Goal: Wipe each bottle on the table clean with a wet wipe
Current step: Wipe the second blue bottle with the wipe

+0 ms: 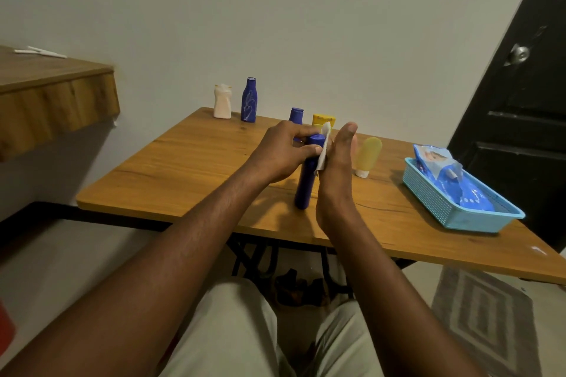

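Observation:
A tall dark blue bottle (307, 180) stands on the wooden table (190, 168), tilted a little. My left hand (280, 153) grips its upper part near the cap. My right hand (337, 168) presses a white wet wipe (324, 150) flat against the bottle's right side, fingers straight. Behind them stand a white bottle (222, 101), a blue patterned bottle (249, 100), another blue bottle (296, 115) partly hidden by my left hand, a yellow-capped container (323, 119) and a pale yellow tube (368, 156) standing on its white cap.
A light blue plastic basket (453, 211) with a blue pack of wet wipes (444, 174) sits at the table's right end. A wooden shelf (52, 95) juts out at the left. A black door (520, 131) stands at the right, a patterned rug (487, 321) below.

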Demonstrator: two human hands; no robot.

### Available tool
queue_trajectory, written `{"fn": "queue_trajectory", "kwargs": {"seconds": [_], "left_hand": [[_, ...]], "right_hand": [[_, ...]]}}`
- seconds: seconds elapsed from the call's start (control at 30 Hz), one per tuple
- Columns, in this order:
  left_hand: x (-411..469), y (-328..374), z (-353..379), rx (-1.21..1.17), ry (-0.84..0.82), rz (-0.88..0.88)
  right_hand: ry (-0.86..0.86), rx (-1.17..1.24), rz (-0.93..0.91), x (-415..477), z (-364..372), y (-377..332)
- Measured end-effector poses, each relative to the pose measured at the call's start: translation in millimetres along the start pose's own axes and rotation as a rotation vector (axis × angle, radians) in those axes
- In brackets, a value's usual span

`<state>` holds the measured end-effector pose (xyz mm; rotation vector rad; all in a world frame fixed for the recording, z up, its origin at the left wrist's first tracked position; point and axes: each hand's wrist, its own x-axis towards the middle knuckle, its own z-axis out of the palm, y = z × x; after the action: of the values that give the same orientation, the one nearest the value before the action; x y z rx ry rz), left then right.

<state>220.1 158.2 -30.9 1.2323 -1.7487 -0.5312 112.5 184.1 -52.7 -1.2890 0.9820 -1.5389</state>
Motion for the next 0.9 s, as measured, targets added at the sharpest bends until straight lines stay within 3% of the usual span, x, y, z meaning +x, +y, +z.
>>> {"fn": "queue_trajectory", "kwargs": {"seconds": [0.47, 0.63, 0.9], "left_hand": [[3.8, -14.9, -3.5, 0.004, -0.075, -0.004], [-0.7, -14.7, 0.1, 0.03, -0.111, 0.002], [2.9, -19.9, 1.2, 0.04, -0.053, 0.049]], "right_hand": [[0.002, -0.014, 0.193, 2.3, -19.5, 46.2], [0.025, -0.017, 0.14, -1.3, -12.7, 48.3], [-0.01, -0.058, -0.107, 8.8, -7.1, 17.3]]}}
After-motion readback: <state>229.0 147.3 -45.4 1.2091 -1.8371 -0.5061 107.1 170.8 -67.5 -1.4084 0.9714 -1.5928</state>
